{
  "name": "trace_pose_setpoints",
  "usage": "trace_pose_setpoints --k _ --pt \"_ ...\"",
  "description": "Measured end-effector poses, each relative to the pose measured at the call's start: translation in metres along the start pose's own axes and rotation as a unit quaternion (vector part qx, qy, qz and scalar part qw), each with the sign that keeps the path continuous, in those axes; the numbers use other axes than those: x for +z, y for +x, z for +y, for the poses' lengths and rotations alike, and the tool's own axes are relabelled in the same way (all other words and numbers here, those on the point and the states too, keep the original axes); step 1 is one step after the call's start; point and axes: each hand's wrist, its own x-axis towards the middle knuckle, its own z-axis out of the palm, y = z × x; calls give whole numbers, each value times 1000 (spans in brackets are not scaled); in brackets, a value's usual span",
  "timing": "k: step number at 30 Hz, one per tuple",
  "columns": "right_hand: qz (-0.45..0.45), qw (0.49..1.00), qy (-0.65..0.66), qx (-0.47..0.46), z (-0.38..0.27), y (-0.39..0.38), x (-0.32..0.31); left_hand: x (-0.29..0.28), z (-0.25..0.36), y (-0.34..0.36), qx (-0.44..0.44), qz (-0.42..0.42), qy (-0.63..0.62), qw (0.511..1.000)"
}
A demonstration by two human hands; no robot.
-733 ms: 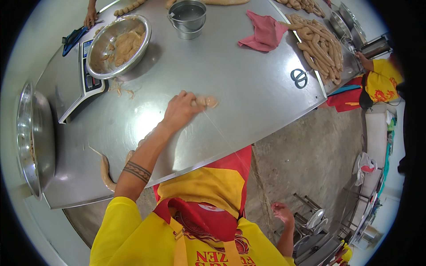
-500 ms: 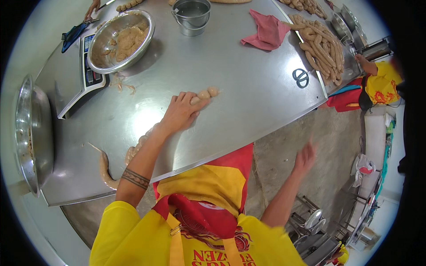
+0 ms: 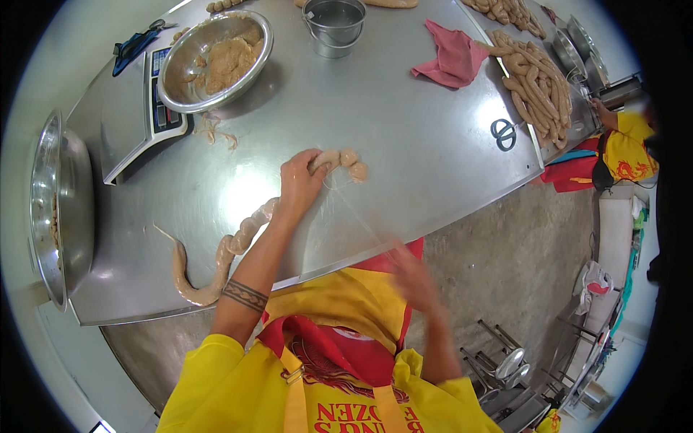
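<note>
My left hand (image 3: 302, 182) is closed round a pale raw sausage (image 3: 330, 158) on the steel table (image 3: 404, 137). Beyond my fingers the sausage ends in two small round links (image 3: 358, 172). From under my left forearm comes a row of short tied links (image 3: 249, 229), running into a long untied length (image 3: 189, 290) with a thin casing tail. A thin pale string (image 3: 357, 211) loops by the held sausage and stretches toward my right hand (image 3: 413, 273). That hand is smeared by motion over the near table edge, so its fingers cannot be made out.
A steel bowl of minced meat (image 3: 229, 68) stands on a scale (image 3: 164, 119). Farther off are a metal pail (image 3: 335, 32), a pink cloth (image 3: 451, 58), dark-handled scissors (image 3: 503, 135) and piled sausages (image 3: 538, 86). A big steel basin (image 3: 61, 209) stands left; another person (image 3: 628, 148) is at right.
My right hand has swung left toward the table, with string now visible. The held sausage's end has bent, its last link turning toward me. My view has shifted slightly.
</note>
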Motion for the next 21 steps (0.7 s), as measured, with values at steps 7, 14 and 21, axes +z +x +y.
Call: trace_pose_setpoints --k 7,14,21 --pt "20 974 42 222 89 -220 -88 -10 14 -7 160 -77 114 977" --pt "46 842 323 431 256 -298 -69 -28 14 1 295 -211 242 900" --pt "365 694 325 528 352 -327 -96 -110 -20 -106 81 -65 210 972"
